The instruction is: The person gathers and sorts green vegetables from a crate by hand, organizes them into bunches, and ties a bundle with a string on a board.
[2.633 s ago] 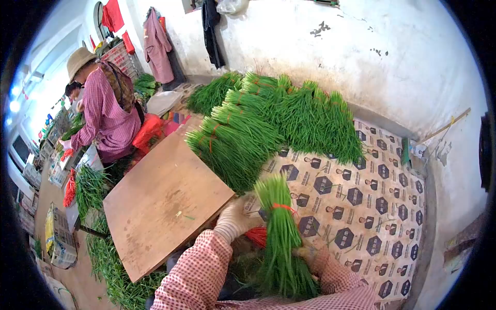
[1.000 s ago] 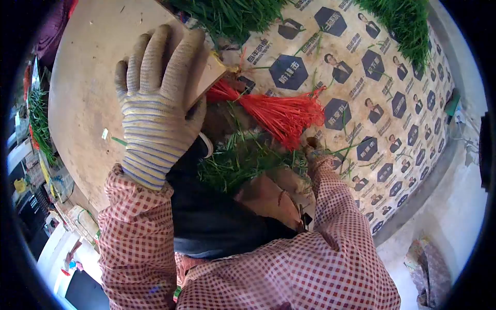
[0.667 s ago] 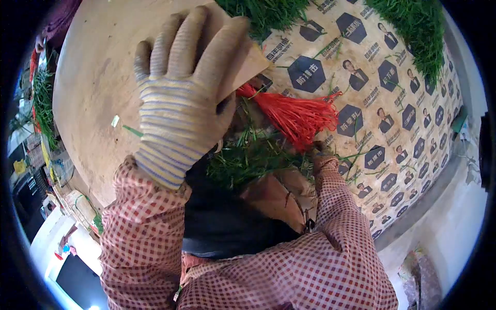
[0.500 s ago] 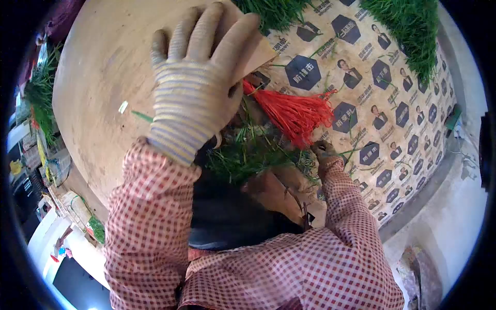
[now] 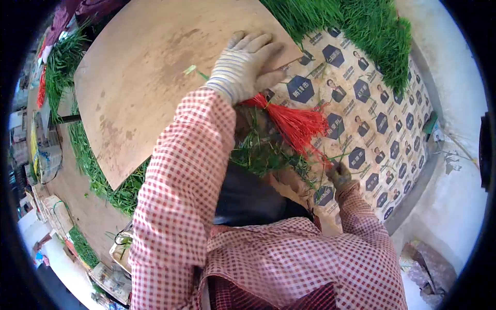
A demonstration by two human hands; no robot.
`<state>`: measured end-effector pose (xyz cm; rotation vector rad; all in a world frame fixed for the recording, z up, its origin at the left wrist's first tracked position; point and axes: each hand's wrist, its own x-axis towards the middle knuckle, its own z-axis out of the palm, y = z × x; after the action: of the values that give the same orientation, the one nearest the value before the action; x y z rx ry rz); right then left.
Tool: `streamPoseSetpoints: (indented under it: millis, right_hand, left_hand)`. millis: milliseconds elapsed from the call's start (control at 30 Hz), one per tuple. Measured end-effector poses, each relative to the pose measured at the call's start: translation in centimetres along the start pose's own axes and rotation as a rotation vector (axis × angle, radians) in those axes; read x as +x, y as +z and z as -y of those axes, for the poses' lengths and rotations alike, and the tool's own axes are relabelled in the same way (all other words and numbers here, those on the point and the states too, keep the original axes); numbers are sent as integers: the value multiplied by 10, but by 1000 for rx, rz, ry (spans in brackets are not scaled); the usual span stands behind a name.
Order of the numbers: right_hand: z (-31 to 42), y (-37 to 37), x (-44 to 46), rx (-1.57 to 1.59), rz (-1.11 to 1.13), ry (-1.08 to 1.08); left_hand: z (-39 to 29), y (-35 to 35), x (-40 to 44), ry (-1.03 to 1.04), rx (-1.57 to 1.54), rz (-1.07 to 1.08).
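My left hand (image 5: 243, 64), in a striped glove, lies on the right edge of a brown board (image 5: 155, 67), its fingers spread and nothing in them. Further right and lower, my right hand (image 5: 339, 175) is closed at the tip of a bundle of red ties (image 5: 297, 124), pinching some of its strands. The other end of the bundle lies by the board's edge under my left wrist. Loose green stalks (image 5: 258, 152) are scattered below the red ties, beside my dark-clad leg.
Green bundles (image 5: 372, 41) lie at the top right on patterned floor sheeting (image 5: 361, 119). A white wall (image 5: 454, 88) rises at the right. More green stalks (image 5: 93, 160) lie under the board's left side. Crates (image 5: 49, 160) stand at the far left.
The green bundle held earlier is out of my hands. Since the last frames, the view has shifted, and my right hand has moved slightly away, drawing red strands out from the bundle.
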<state>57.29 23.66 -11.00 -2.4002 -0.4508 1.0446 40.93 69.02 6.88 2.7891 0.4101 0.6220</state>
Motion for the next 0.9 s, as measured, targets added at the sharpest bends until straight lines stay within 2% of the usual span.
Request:
streamPoseSetpoints:
  millis: [33, 67, 133, 200, 267, 300, 333, 400, 467, 533, 567, 633, 667, 700, 733, 767, 800, 833, 900]
  right_hand:
    - [45, -9, -14, 413, 25, 40]
    - [68, -17, -16, 411, 9, 32]
    - [99, -34, -11, 419, 140, 95]
    - [104, -44, 1, 422, 137, 16]
    - [122, -57, -1, 225, 197, 82]
    - [121, -64, 7, -88, 175, 129]
    - [119, -72, 9, -93, 171, 117]
    - [115, -87, 12, 8, 227, 159]
    - [103, -95, 4, 115, 290, 224]
    - [100, -102, -5, 189, 342, 262]
    - [110, -103, -9, 153, 391, 235]
    - [146, -100, -6, -81, 528, 72]
    - [172, -96, -5, -268, 613, -80]
    - [202, -89, -5, -456, 684, -265]
    - [237, -81, -4, -644, 745, -464]
    - [274, -71, -5, -800, 794, -670]
    - [314, -60, -4, -934, 825, -866]
    - [354, -48, -2, -1037, 840, -1046]
    - [431, -14, -1, -1170, 811, -1346]
  left_hand:
    - [11, -8, -9, 18, -3, 18]
    - [23, -18, -19, 36, -6, 34]
    - [44, -50, -59, -159, 140, 17]
    - [70, -90, -114, -411, 230, 11]
    - [79, -125, -172, -755, 224, -52]
    - [96, -142, -209, -801, 374, 32]
    - [114, -156, -243, -845, 524, 108]
    - [115, -191, -293, -1110, 182, 122]
    - [128, -204, -368, -1213, 470, 167]
    - [100, -211, -393, -1443, 539, -7]
    - [103, -211, -420, -1453, 541, -29]
    - [126, -199, -489, -1332, 552, -146]
    - [123, -182, -504, -1336, 406, -369]
    - [116, -173, -512, -1298, 336, -439]
    - [92, -168, -497, -1309, 351, -428]
    - [55, -171, -457, -1430, 204, -493]
    - [64, -157, -483, -1393, 281, -437]
    - [36, -160, -459, -1347, 123, -597]
    - [-8, -172, -441, -1396, -101, -759]
